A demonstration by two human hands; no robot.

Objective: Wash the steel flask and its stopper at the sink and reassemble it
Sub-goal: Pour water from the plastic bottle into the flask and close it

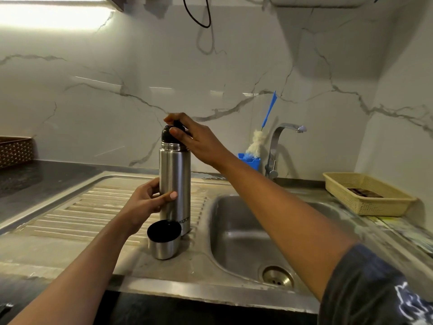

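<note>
right hand (187,137) — fingers curled on the black stopper (169,135), gripping from above, forearm reaching in over the sink (234,231) | stopper in the mouth, directly beneath my fingertips | flask (174,179) upright on the drainboard (82,207), long axis vertical | left hand (145,202) wraps its body mid-height — steadying it for a twist, I judge

Bottle brush (256,144), blue handle, stands tilted in a blue holder (254,163) against the marble wall (140,66). Yellow basket (379,207) on right surface; brown basket (15,150) far left.
</note>
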